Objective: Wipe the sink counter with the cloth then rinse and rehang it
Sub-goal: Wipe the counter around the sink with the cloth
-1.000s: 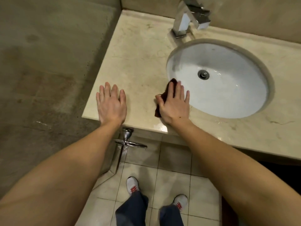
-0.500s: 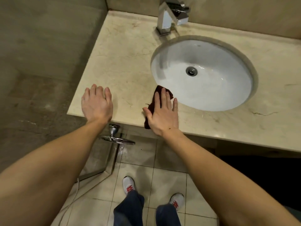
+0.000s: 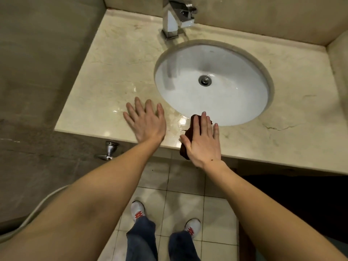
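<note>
Shifted rightward since a moment ago, the crumpled dark red cloth lies on the front edge of the glossy beige marble counter, beside the oval white basin. The right hand presses it with straight fingers. The left hand rests spread and empty on wet stone. A square chrome faucet stands behind.

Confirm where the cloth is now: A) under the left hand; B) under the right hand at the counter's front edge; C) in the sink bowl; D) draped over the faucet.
B: the dark cloth shows beneath the flat right hand on the counter, while the left hand rests on bare marble.
</note>
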